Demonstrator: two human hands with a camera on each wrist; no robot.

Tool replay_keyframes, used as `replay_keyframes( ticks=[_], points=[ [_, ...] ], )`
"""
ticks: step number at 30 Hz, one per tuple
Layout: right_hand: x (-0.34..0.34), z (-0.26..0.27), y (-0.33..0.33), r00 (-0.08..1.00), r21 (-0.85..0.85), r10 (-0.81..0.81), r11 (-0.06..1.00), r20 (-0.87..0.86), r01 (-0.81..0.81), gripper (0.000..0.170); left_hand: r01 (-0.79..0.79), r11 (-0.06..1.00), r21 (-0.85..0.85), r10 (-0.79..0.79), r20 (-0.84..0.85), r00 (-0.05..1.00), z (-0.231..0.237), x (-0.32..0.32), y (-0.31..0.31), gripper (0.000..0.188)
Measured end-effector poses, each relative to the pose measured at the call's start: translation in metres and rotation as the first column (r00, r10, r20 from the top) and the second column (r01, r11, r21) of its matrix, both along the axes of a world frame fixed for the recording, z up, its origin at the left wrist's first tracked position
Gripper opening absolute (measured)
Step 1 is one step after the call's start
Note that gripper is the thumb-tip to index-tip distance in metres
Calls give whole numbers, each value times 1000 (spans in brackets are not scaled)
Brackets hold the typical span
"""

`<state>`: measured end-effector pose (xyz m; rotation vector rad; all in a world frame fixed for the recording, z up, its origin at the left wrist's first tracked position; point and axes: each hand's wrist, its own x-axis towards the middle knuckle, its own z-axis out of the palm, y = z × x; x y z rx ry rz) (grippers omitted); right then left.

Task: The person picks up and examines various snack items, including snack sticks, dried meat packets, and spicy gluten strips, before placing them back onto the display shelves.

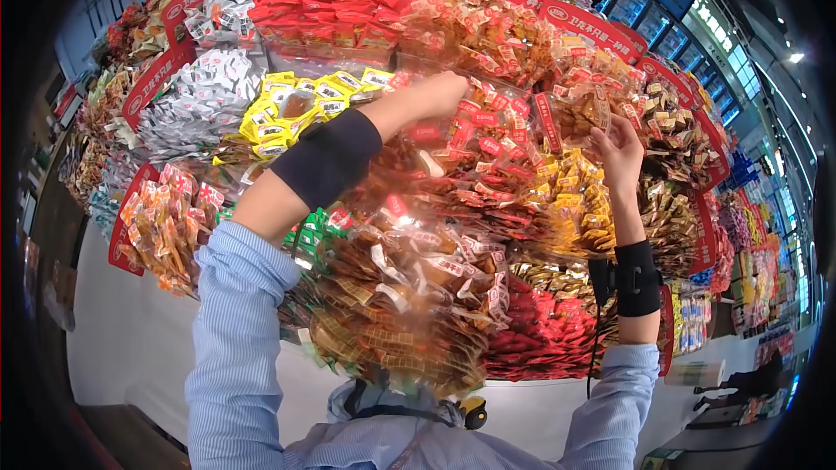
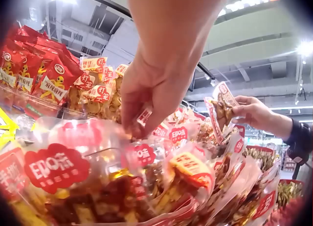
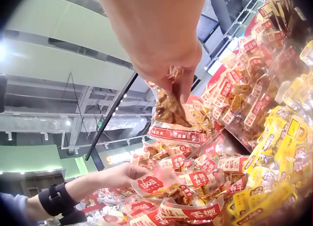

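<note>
My right hand (image 1: pixel 620 152) pinches a clear snack packet (image 3: pixel 168 111) by its upper edge. Brown food shows through the packet, and a red strip with white print runs along its border. It is raised over the piled packets at the right of the display. My left hand (image 2: pixel 156 91) reaches down into the middle of the heap, its fingertips pinching a small red-and-white packet (image 2: pixel 145 114) that the fingers mostly hide. Just under that hand lie clear packets with a red cloud-shaped logo (image 2: pixel 56 168).
Yellow packets (image 1: pixel 579 196) fill a section below the right hand. Other yellow packets (image 1: pixel 300 113), silver-white packets (image 1: pixel 205 100) and red bags (image 1: pixel 331 9) stand at the left and back. Red printed edge boards (image 1: pixel 596 30) rim the display. Brown packets (image 1: pixel 392 313) are heaped nearest my body.
</note>
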<state>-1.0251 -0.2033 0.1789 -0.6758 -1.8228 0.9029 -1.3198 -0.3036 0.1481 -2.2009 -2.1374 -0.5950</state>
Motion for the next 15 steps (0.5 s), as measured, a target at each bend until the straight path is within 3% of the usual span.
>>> replay_keyframes(
  ticks=[1,4,6,8,11,15],
  points=[
    [1,0,0,1000,13,2,1000,-16,-2,26,47,998,35,-49,42,998,3,4,-1,17],
    [5,4,-5,998,47,13,999,-68,-10,26,140,886,442,-146,-21,989,14,31,-5,15],
    [7,8,-12,999,27,-3,1000,-41,4,26,119,981,155,-130,62,990,19,44,-9,15],
    [9,7,-14,1000,13,-8,1000,-22,8,27,121,987,-109,-116,48,992,20,51,-7,15],
    [10,5,-16,1000,10,7,1000,-20,-7,28,94,971,-222,-90,28,996,18,60,-19,16],
    [9,6,-23,999,27,39,999,-13,-39,28,263,914,-310,-265,36,963,-3,53,-8,21]
  ],
)
